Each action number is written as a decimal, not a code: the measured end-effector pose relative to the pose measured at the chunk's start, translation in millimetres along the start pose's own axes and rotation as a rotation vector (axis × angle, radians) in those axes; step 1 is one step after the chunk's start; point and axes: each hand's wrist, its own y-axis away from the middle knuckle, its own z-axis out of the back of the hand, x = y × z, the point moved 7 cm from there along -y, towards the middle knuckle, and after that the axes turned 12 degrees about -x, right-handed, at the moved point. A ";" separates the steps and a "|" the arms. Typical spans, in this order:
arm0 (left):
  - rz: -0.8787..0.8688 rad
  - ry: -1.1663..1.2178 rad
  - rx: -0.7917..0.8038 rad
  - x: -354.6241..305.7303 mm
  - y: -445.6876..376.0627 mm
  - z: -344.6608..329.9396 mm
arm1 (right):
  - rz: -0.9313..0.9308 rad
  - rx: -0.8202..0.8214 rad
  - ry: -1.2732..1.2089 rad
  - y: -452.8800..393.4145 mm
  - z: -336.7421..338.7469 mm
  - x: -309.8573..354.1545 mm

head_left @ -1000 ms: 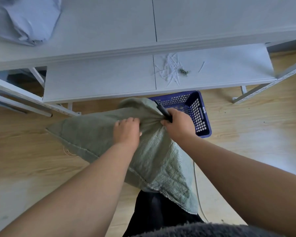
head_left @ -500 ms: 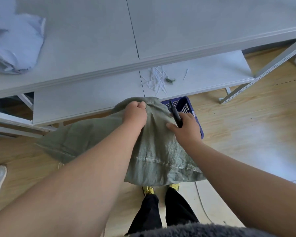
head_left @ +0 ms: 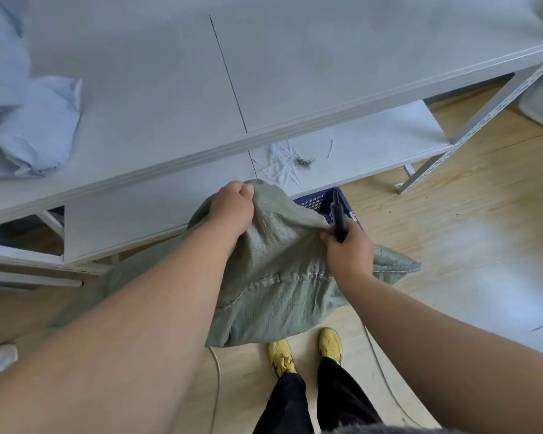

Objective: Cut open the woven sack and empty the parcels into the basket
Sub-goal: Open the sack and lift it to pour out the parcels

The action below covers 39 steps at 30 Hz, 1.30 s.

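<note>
In the head view, the left hand (head_left: 232, 205) bunches the top of the green woven sack (head_left: 276, 277) in a closed fist, fingers curled tight round a fold of the cloth, most likely to lift that end high so the contents slide toward the far, lower end. The right hand (head_left: 348, 252) pinches the sack's edge just beside its own fingertips while its fingers also wrap a dark cutter (head_left: 339, 217), whose tip points up and away from the cloth; holding both at once seems meant to keep the tool ready without setting it down. Just beyond the right-hand fingers, the blue basket (head_left: 317, 200) stands on the floor, mostly hidden behind the sack, so the sack hangs over it and between the two hands. No parcels show; whether any have dropped cannot be told. The stitched seam (head_left: 282, 280) runs below the fingers of both hands, nearer the person. Beyond the left fingers, the lower shelf (head_left: 157, 214) juts close to the sack and could crowd the tipping; white cut strips (head_left: 279, 164) lie on it. Far to the left of both hands, a pale crumpled bag (head_left: 32, 130) rests on the bench (head_left: 326, 57). A thin cord (head_left: 217, 380) trails on the floor near the yellow shoes (head_left: 304, 352).
</note>
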 end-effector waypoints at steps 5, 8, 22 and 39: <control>0.025 -0.058 0.027 27.8 3.0 2.8 | 0.052 -0.096 -0.086 -2.0 13.6 28.6; -0.007 0.007 0.058 29.0 4.1 2.2 | 0.112 -0.134 -0.161 0.2 17.8 48.9; -0.468 -0.517 -0.075 20.6 35.2 -22.6 | 0.175 -0.017 -0.120 -26.8 18.2 82.0; -0.466 -0.556 -0.062 22.4 53.5 -47.8 | 0.298 0.227 -0.108 -12.6 12.0 102.9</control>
